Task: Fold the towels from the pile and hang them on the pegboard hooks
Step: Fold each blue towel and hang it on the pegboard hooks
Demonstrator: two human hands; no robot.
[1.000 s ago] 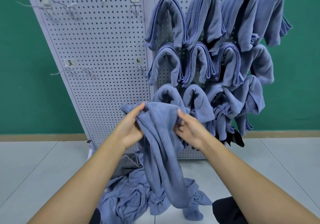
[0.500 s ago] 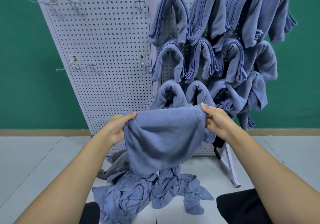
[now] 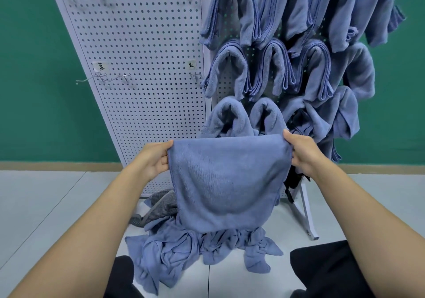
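A blue towel (image 3: 226,182) hangs spread flat in front of me, doubled over along its top edge. My left hand (image 3: 154,159) pinches its upper left corner and my right hand (image 3: 303,153) pinches its upper right corner. Below it a crumpled pile of blue towels (image 3: 190,251) lies on the floor. The white pegboard (image 3: 147,67) stands behind, with several folded blue towels (image 3: 289,51) draped over hooks on its right panel. Bare hooks (image 3: 195,76) stick out on the left panel.
A grey striped cloth (image 3: 158,205) lies at the pegboard's foot, left of the pile. The white stand leg (image 3: 307,214) angles out at the right. Something black (image 3: 294,180) hangs behind the towel's right edge. My dark-trousered knees (image 3: 326,272) flank the pile on the pale tiled floor.
My hands have moved apart, pulling the bunched towel out into a flat, taut sheet lifted clear of the pile. The view has come closer to the pegboard.
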